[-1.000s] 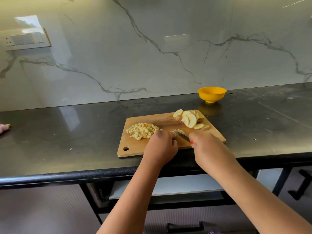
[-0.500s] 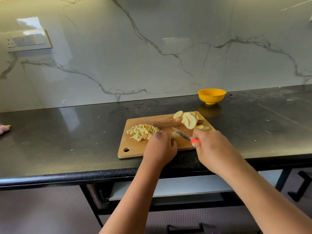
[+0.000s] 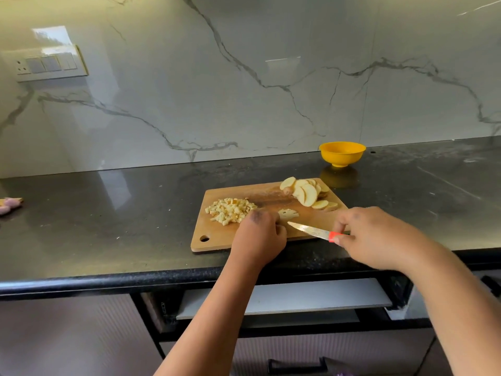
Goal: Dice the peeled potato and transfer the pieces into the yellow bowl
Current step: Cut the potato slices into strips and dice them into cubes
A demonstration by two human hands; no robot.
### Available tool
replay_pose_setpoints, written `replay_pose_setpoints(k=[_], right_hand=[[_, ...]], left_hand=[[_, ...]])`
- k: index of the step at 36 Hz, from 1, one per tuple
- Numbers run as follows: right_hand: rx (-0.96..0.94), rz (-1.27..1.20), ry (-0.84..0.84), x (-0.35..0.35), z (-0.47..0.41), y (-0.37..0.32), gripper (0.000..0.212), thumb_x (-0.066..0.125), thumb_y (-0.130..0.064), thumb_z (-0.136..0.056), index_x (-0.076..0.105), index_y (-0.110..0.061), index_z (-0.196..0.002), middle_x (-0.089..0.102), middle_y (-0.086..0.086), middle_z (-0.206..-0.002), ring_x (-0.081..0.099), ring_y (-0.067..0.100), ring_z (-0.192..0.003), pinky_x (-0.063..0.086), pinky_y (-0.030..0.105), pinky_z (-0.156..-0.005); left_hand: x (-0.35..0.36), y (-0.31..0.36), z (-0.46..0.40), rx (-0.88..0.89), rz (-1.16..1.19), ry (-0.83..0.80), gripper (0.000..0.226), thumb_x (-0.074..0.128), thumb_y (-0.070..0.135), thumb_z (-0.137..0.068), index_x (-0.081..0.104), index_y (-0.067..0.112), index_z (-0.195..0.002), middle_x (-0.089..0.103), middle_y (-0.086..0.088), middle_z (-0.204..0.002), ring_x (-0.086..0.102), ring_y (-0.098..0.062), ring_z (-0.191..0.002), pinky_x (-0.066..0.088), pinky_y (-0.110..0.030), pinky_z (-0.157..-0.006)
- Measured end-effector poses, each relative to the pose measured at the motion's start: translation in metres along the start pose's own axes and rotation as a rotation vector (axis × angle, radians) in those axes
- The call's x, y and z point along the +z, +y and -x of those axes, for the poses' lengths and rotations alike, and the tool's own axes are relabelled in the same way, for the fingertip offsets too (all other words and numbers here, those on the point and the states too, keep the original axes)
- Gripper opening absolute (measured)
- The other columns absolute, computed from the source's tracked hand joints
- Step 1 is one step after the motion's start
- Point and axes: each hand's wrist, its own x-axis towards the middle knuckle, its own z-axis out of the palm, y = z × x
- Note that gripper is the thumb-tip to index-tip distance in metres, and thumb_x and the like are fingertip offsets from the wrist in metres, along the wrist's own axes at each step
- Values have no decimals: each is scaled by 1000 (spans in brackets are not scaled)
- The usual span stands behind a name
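The right hand [image 3: 379,237] is closed around the orange handle of a small steel-bladed knife [image 3: 314,231], gripping it at the near right edge of the rectangular wooden cutting board [image 3: 217,240]. The blade points left and slightly away, its tip close to the left hand [image 3: 259,237] but not touching it. That left hand sits curled on the middle of the board, knuckles up, fingers folded under; whether they pinch anything beneath cannot be told. Right at its fingertips lies a small partly cut pale potato piece [image 3: 288,213], just beyond the knife's tip.

To the left of that hand, and touching its far knuckles, there's a loose heap of small pale-yellow potato cubes [image 3: 230,209], all on the board. On the board's far right corner, a fanned stack of pale potato slices [image 3: 307,193] leans over, with two more slices lying flat just in front of it.

Past that corner, standing on the glossy black stone countertop [image 3: 108,213], is the small round yellow bowl [image 3: 342,153], upright, near the grey-veined white marble wall [image 3: 244,90], and nothing shows above its rim. High on the wall at the left is a cream switch plate [image 3: 50,63]. At the counter's far left edge, some pinkish items [image 3: 9,204] are cut off by the frame, too little visible to tell what they are.
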Motion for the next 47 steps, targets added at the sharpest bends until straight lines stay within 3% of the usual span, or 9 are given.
replay_pose_setpoints(k=[4,7,12,17,21,28,33,40,47], right_hand=[[35,-170,-86,-10,-8,27,12,55,-33,-97,59,-31,-87,64,-5,-69,55,8,-60,41,24,-59],[48,-323,32,-10,-17,40,12,56,-33,-97,62,-28,-88,68,-2,-68,55,12,-58,44,30,-60],[12,-439,272,15,-39,34,12,55,-36,-97,62,-29,-89,68,-4,-68,59,10,-59,41,25,-53],[-54,-476,420,52,-55,23,11,57,-31,-97,65,-25,-98,66,-6,-72,60,7,-65,41,12,-48],[-151,-470,607,64,-55,22,11,58,-27,-96,65,-19,-97,62,-7,-67,58,9,-58,43,23,-49],[-201,-453,645,68,-59,24,9,58,-26,-95,63,-19,-96,62,-6,-65,58,12,-57,49,33,-51],[-200,-443,642,68,-59,23,10,58,-25,-96,64,-17,-98,64,-4,-68,59,13,-59,50,33,-52],[-193,-449,642,69,-59,24,11,58,-25,-96,64,-16,-98,63,-4,-66,59,15,-58,50,34,-52],[-194,-450,644,68,-58,25,11,58,-24,-95,65,-16,-99,60,-11,-66,57,9,-58,40,16,-47]], left_hand=[[1,-2,-3,2,34,28,17,54,10,-86,71,7,-88,67,-4,-83,59,-17,-72,55,-32,-66],[2,-2,-6,10,38,54,26,55,14,-89,71,10,-110,66,-5,-109,60,-21,-100,49,-25,-85],[4,10,-27,105,12,-106,40,56,34,-98,59,17,-134,52,-2,-145,41,-20,-137,30,-31,-114],[12,13,-46,128,-40,-225,26,54,31,-97,65,15,-114,63,-6,-123,54,-22,-117,45,-36,-99],[5,6,-51,244,-86,-267,13,50,19,-98,61,15,-105,56,-5,-119,49,-21,-115,40,-34,-101],[-16,-16,-50,254,-205,-395,26,42,19,-104,53,14,-127,41,-5,-147,36,-23,-135,31,-34,-112],[-26,-36,-45,263,-227,-269,11,48,11,-98,57,15,-102,48,0,-106,47,-21,-104,45,-30,-83],[-32,-41,-44,174,-79,15,18,52,4,-97,68,8,-104,56,-5,-107,55,-18,-91,40,-25,-70],[-30,-27,-41,159,-75,-236,33,49,4,-94,69,15,-117,67,-2,-118,61,-20,-104,51,-34,-89]])
